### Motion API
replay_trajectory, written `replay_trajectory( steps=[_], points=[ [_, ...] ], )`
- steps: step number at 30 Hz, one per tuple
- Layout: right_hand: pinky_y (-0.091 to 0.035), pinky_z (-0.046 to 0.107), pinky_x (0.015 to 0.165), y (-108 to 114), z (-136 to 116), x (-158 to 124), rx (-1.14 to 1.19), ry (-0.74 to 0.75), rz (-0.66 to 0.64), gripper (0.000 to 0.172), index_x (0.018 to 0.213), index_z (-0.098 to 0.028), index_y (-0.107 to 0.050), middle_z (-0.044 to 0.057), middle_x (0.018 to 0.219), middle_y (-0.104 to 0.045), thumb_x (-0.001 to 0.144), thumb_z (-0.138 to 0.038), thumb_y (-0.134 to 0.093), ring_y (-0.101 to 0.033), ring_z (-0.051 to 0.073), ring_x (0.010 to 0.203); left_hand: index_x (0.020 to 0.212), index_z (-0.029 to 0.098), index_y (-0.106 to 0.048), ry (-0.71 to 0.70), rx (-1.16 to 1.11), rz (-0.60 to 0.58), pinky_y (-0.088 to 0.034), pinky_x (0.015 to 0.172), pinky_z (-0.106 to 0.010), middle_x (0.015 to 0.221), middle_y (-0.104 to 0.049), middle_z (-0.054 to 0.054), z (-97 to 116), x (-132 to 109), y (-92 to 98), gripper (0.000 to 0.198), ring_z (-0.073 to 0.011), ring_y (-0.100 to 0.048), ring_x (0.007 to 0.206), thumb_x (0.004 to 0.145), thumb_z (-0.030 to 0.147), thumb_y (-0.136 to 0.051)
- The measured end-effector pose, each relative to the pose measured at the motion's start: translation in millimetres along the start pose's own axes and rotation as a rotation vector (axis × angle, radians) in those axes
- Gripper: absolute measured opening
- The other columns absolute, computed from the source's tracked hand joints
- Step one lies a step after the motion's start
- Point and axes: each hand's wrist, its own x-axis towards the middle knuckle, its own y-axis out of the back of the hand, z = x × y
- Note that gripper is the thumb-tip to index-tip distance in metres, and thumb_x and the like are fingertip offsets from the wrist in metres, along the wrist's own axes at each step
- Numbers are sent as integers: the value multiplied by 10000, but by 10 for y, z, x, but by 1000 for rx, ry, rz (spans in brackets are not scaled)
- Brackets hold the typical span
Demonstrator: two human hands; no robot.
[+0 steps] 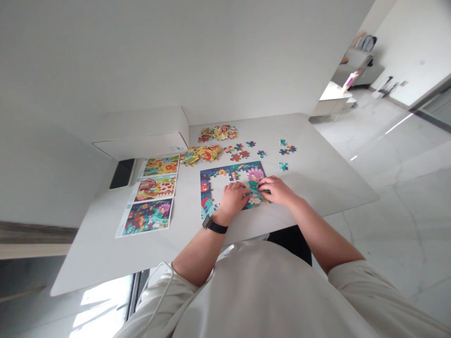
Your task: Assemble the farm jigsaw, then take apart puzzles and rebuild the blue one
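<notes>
A partly assembled jigsaw puzzle with a dark blue border lies on the table, a gap showing the white tabletop in its middle and left. My left hand, wearing a black watch, rests over the gap's right side, fingers curled, tips at a teal puzzle piece beside the white rabbit. From the other side my right hand reaches the same area, fingers bent and closed at the joined pieces under the pink peacock. My fingers partly hide the pieces between both hands.
Loose puzzle pieces lie behind the puzzle, with several more at right. Yellowish piece piles sit at the back. Left are a sheet of three reference pictures, a black phone and a white box by the wall.
</notes>
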Motion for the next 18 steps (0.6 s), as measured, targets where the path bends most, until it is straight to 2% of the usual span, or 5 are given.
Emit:
replay_trajectory(
  steps=[8, 13, 18],
  points=[
    [-499, 446, 1019, 81, -396, -51, -224, -151, -151, 252, 1209, -231, -825, 101, 1333, -777, 1020, -284, -668, -679, 316, 1204, 1213, 299, -823, -82, -32, 53, -474, 1157, -521, 1402, -715, -73, 5, -10, -66, 251, -310, -608, 1330, 989, 258, -718],
    [-498, 443, 1046, 143, -420, -57, -251, -147, -215, 325, 1314, -235, -779, 104, 1429, -731, 1011, -305, -685, -656, 326, 1264, 1336, 270, -767, -231, -86, 42, -416, 1244, -510, 1475, -709, -71, 15, -2, -144, 328, -292, -594, 1411, 1021, 270, -673],
    [-489, 441, 1075, 140, -408, -60, -242, -144, -203, 330, 1326, -237, -781, 105, 1467, -711, 1028, -308, -659, -648, 317, 1280, 1355, 277, -751, -219, -46, 5, -347, 1297, -562, 1497, -702, -64, 17, -10, -185, 334, -305, -572, 1455, 1033, 313, -670]
  ],
)
